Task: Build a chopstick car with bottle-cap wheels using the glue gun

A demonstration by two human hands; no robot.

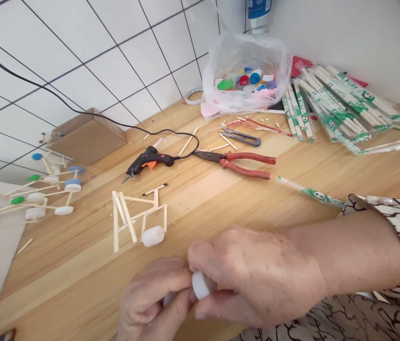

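the right hand's (253, 274) fingers are clamped on a white cap (202, 285); the left hand's (157, 293), just beside it, are pinched on a pale piece (168, 299), mostly hidden. beyond the fingers, a stick frame (128, 219) already carries a white roller (153, 236); i'd call it part-built, with the held cap not yet joined to it.

You have a box (89, 137) at far left by the tiled wall (68, 23), tape (192, 102) far middle, and a bottle (259, 16) to its right.
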